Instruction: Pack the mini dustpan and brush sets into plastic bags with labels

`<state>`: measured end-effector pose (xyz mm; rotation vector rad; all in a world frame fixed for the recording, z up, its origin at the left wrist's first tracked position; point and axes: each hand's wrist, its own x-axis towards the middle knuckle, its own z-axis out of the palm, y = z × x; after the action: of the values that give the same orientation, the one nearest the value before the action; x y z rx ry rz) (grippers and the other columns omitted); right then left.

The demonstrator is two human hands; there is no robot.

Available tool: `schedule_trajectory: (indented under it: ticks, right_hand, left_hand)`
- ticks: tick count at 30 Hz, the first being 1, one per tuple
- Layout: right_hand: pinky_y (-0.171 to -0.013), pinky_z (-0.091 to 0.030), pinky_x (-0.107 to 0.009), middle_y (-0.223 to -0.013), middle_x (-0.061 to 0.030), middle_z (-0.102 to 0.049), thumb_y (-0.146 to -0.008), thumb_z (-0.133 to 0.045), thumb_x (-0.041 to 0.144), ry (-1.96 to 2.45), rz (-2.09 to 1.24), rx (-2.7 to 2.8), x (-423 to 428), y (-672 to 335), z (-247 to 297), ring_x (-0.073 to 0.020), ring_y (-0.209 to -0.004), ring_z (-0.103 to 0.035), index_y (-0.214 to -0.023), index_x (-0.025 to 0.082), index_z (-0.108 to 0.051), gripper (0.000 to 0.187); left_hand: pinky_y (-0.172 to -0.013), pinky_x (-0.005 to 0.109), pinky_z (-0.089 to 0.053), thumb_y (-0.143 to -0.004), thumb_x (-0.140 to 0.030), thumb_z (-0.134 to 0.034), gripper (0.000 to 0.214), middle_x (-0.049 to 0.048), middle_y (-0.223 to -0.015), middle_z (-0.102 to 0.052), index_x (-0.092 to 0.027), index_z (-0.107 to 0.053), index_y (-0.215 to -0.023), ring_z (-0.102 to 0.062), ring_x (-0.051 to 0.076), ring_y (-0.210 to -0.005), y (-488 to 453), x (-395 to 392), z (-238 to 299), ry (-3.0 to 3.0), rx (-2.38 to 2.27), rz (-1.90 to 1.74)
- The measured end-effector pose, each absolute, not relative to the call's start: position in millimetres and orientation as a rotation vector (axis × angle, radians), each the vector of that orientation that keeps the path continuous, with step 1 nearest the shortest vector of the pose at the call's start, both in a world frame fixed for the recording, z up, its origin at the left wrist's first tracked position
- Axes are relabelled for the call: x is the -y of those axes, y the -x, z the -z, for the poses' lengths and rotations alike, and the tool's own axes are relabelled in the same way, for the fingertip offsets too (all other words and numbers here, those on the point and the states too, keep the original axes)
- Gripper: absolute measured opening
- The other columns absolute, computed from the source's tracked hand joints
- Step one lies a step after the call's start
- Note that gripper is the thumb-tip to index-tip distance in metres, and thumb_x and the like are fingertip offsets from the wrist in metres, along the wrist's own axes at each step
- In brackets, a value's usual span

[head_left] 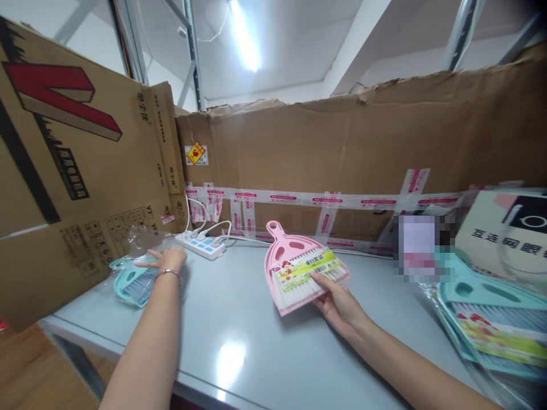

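Note:
In my right hand [339,304] is a pink dustpan and brush set [290,246], held by its lower right edge with the thumb on top. The brush has white bristles, and a green and yellow card label [305,267] wraps around it. The set is tilted above the grey table, handle pointing away from me. My left hand [168,263] reaches to the left with its fingers spread, over the edge of a teal dustpan and brush set [134,285]. Clear plastic wrapping [147,239] lies around that set; whether my fingers touch it I cannot tell.
A white power strip [200,245] with plugged cables sits behind my left hand. More teal dustpan sets [482,290] in clear plastic lie at the right. Large cardboard boxes [290,148] wall off the back and left of the grey table [239,296]. A white printed box [496,228] stands at right.

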<state>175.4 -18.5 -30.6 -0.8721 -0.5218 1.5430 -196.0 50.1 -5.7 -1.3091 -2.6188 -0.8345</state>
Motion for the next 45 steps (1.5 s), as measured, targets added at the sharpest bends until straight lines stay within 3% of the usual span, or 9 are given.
schedule_trajectory:
  ticks: [4,9,14,18,25,33,38,45]
  right_hand:
    - [-0.063,-0.057,-0.026,-0.079,-0.0045,-0.072,-0.066,-0.067,0.008,0.839,-1.571,0.543,21,-177,26,-0.0179,-0.071,-0.068,-0.093,0.015,-0.060,0.029]
    - [-0.065,-0.057,-0.028,-0.084,-0.0062,-0.072,-0.065,-0.069,0.012,0.813,-1.592,0.586,27,-178,17,-0.0201,-0.076,-0.068,-0.093,0.015,-0.062,0.029]
    - [-0.062,-0.057,-0.027,-0.085,-0.0079,-0.072,-0.062,-0.071,0.014,0.850,-1.615,0.662,36,-172,13,-0.0209,-0.075,-0.068,-0.088,0.014,-0.063,0.027]
    - [-0.060,-0.056,-0.027,-0.082,-0.0087,-0.072,-0.062,-0.071,0.014,0.909,-1.650,0.667,39,-168,18,-0.0209,-0.073,-0.068,-0.088,0.012,-0.062,0.027]
    - [-0.063,-0.056,-0.025,-0.083,-0.0064,-0.072,-0.064,-0.069,0.009,0.844,-1.580,0.515,29,-172,19,-0.0184,-0.074,-0.068,-0.093,0.014,-0.062,0.031]
    - [-0.065,-0.057,-0.030,-0.081,-0.0067,-0.072,-0.062,-0.072,0.013,0.896,-1.528,0.578,31,-170,20,-0.0208,-0.074,-0.068,-0.092,0.013,-0.062,0.031]
    - [-0.064,-0.058,-0.027,-0.083,-0.0031,-0.072,-0.066,-0.066,0.006,0.836,-1.483,0.455,24,-175,20,-0.0191,-0.076,-0.068,-0.099,0.018,-0.061,0.035]
    - [-0.062,-0.058,-0.025,-0.081,-0.0029,-0.072,-0.069,-0.063,0.005,0.833,-1.520,0.437,20,-177,23,-0.0179,-0.074,-0.068,-0.097,0.017,-0.061,0.031]
  left_hand:
    - [-0.097,0.070,-0.008,-0.080,-0.019,-0.038,0.044,0.0281,-0.129,-0.043,0.000,-0.049,-0.118,-0.008,0.041,-0.134,168,-37,-22,1.170,2.138,1.204]
    - [-0.108,0.054,0.002,-0.088,-0.023,-0.034,0.035,0.0119,-0.121,-0.057,-0.015,-0.056,-0.114,-0.031,0.026,-0.130,112,-29,-44,1.508,1.509,1.313]
    - [-0.108,0.044,-0.018,-0.085,-0.017,-0.040,0.032,0.0079,-0.116,-0.062,-0.020,-0.058,-0.111,-0.045,0.021,-0.121,67,-35,-31,1.906,1.218,1.322]
    - [-0.105,0.042,-0.026,-0.081,-0.007,-0.037,0.041,0.0072,-0.119,-0.060,-0.022,-0.057,-0.114,-0.050,0.018,-0.115,43,-30,-22,2.229,1.105,1.314]
    - [-0.107,0.046,-0.023,-0.070,0.001,-0.036,0.055,0.0067,-0.126,-0.055,-0.025,-0.059,-0.113,-0.048,0.019,-0.119,41,-26,-23,2.666,1.041,1.200]
    - [-0.102,0.046,-0.032,-0.071,-0.011,-0.053,0.037,0.0073,-0.118,-0.061,-0.028,-0.067,-0.101,-0.053,0.025,-0.111,22,-10,-30,3.059,1.090,1.452]
    - [-0.108,0.045,-0.024,-0.072,-0.003,-0.041,0.048,0.0051,-0.123,-0.058,-0.025,-0.063,-0.108,-0.050,0.021,-0.117,22,-10,-26,3.021,1.024,1.339]
    - [-0.101,0.042,-0.035,-0.077,-0.010,-0.045,0.040,0.0076,-0.117,-0.061,-0.025,-0.059,-0.111,-0.054,0.023,-0.110,12,1,-23,3.172,0.978,1.280]
